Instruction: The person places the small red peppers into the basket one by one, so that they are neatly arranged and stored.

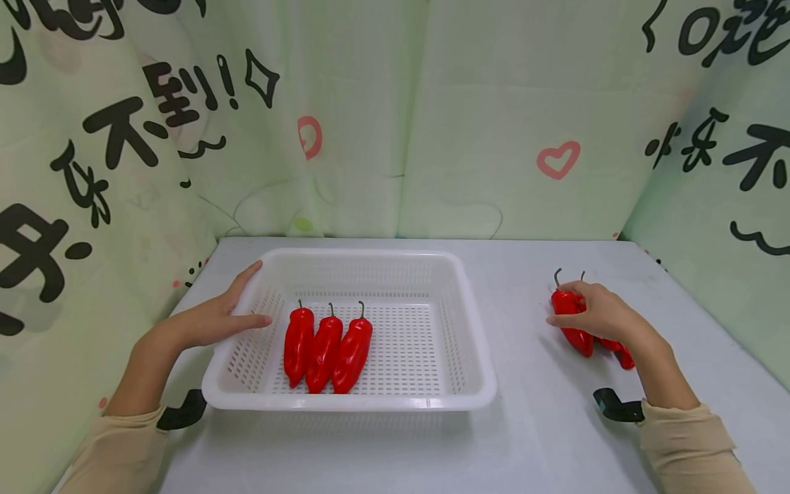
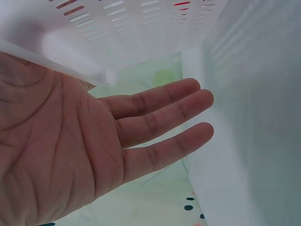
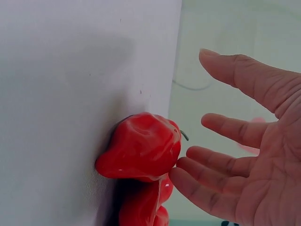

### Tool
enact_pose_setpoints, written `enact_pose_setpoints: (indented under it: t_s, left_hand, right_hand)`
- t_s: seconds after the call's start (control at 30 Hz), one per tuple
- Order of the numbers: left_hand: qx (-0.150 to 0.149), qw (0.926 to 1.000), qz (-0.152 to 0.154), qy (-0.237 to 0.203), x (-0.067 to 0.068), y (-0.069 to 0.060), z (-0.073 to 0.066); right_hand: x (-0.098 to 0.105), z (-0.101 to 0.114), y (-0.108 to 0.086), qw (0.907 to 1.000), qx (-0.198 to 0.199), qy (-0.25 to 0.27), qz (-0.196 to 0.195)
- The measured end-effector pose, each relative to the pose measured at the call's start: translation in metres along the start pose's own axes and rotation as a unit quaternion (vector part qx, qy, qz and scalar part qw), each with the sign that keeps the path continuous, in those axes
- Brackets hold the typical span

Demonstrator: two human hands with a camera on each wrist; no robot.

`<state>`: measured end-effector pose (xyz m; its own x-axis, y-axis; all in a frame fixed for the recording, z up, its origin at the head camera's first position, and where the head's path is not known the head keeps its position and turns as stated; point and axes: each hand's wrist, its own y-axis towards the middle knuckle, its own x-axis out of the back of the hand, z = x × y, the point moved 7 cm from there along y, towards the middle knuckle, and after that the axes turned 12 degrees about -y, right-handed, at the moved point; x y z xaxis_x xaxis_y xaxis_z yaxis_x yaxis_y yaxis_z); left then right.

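A white perforated plastic basket [image 1: 345, 403] stands left of centre on the table. Inside it, on the left half, three glossy red peppers [image 1: 324, 353] lie side by side with stems pointing away. My left hand [image 1: 210, 321] rests at the basket's left rim, thumb over the rim; in the left wrist view, the other fingers [image 2: 164, 129] extend straight outside the wall. At the right, my right hand [image 1: 601, 315] hovers over more red peppers [image 1: 577, 341], thumb and fingers spread. The right wrist view shows its fingertips beside the nearest pepper [image 3: 146, 148], gripping nothing; contact is unclear. Another pepper [image 3: 138, 207] lies partly hidden behind.
Green-white curtains [image 1: 481, 123] with black lettering and hearts hang behind and at both sides of the white table [image 1: 518, 439]. Black wrist-worn devices [image 1: 185, 410] sit at both cuffs. White table surface separates the basket from the peppers at right.
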<state>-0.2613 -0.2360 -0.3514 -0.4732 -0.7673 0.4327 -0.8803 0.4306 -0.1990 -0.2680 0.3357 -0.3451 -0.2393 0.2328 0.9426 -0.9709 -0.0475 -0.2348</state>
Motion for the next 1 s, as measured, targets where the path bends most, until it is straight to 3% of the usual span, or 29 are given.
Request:
enact_pose_setpoints:
  t_s: [1.0]
  left_hand:
    - [0.002, 0.9999, -0.008, 0.007, 0.001, 0.000, 0.002]
  right_hand:
    - [-0.018, -0.003, 0.012, 0.9996, 0.009, -0.026, -0.007]
